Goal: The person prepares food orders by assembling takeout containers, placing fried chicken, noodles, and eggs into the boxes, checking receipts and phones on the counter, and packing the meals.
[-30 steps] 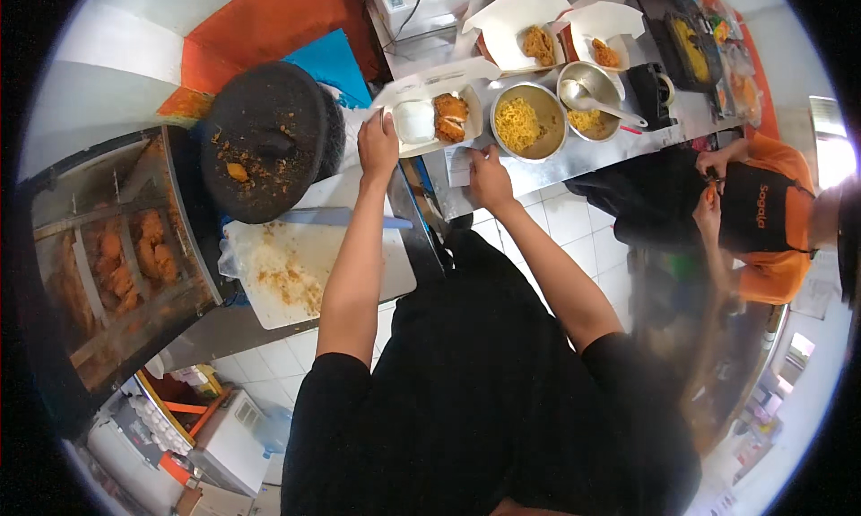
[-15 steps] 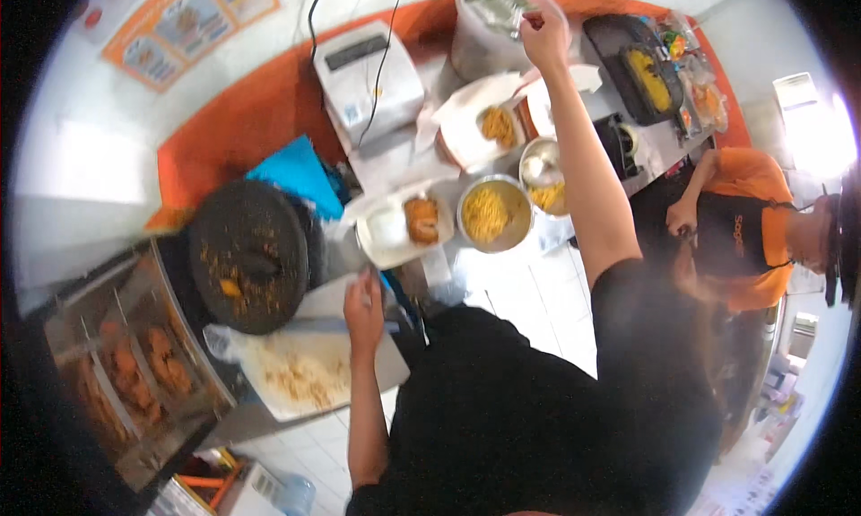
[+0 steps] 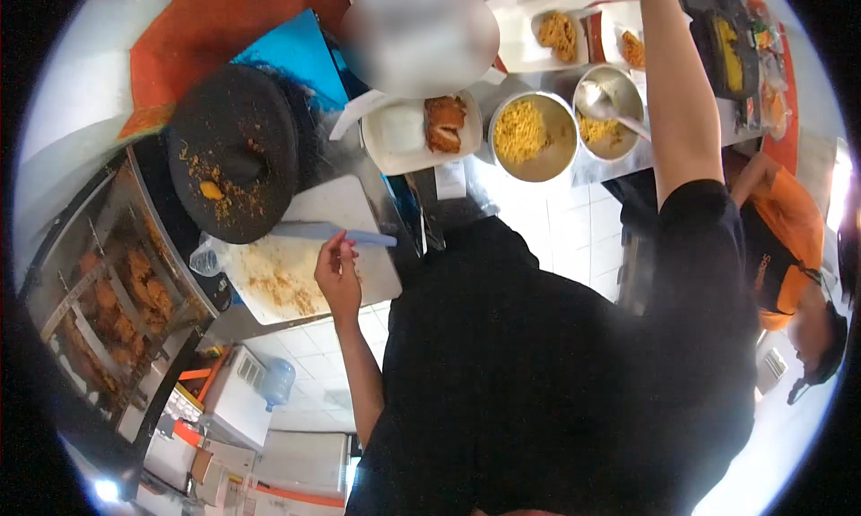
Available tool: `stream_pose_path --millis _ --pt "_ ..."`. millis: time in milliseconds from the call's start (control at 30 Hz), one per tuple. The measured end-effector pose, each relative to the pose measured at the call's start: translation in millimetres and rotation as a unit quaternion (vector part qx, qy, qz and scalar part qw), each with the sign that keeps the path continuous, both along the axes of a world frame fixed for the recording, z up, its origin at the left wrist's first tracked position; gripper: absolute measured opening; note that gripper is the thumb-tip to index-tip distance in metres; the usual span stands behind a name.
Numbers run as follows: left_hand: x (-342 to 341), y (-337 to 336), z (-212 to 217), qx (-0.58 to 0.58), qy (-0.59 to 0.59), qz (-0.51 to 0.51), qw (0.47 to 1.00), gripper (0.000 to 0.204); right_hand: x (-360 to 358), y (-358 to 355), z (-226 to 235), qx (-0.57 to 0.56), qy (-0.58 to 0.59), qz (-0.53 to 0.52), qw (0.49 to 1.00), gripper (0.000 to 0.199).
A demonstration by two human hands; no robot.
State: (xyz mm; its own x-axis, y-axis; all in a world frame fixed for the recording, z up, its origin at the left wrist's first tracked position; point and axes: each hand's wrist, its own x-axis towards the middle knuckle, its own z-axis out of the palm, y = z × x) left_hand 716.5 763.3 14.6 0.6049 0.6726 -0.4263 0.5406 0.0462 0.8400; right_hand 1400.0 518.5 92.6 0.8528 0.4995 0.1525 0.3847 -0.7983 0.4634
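My left hand (image 3: pixel 338 274) hovers over the white cutting board (image 3: pixel 372 278), its fingers loosely bent and apart, holding nothing. The fingertips are beside a grey-blue knife (image 3: pixel 309 232) lying across the board; I cannot tell whether they touch it. Brown crumbs cover the board's lower part. My right forearm (image 3: pixel 682 94) reaches up past the top edge, so that hand is out of sight. Between my arms stand a paper box (image 3: pixel 386 148) with sliced fried chicken (image 3: pixel 443 124) and white food, a metal bowl (image 3: pixel 563 157) of yellow noodles, and a second bowl (image 3: pixel 628 146) with a spoon (image 3: pixel 619 117).
A dark stone mortar (image 3: pixel 256 112) with orange bits stands left of the box. At far left, a display case (image 3: pixel 193 283) holds fried chicken pieces. Two more food boxes (image 3: pixel 516 31) sit behind the bowls. A co-worker in an orange and black shirt (image 3: pixel 789 211) is at right.
The view has shifted, so the counter sits higher in the picture. My right hand, earlier at a clear tub at the back, has left the picture. My left hand stays by the knife.
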Motion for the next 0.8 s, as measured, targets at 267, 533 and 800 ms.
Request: stream_pose_path --millis 267,533,800 --pt "-41.6 -3.1 -4.8 -0.004 0.000 -0.049 0.999 0.014 -326.7 -24.5 59.2 0.606 0.147 -0.040 0.781 0.023" --pt "-84.5 4.5 -19.6 -0.013 -0.079 -0.167 0.983 0.026 -686.4 -121.9 -90.1 0.421 0.399 -0.197 0.790 0.036" --pt "-132.7 -36.0 -34.6 -0.024 -0.097 -0.365 0.925 0.018 -986.8 -348.6 -239.5 0.340 0.425 -0.407 0.733 0.045"
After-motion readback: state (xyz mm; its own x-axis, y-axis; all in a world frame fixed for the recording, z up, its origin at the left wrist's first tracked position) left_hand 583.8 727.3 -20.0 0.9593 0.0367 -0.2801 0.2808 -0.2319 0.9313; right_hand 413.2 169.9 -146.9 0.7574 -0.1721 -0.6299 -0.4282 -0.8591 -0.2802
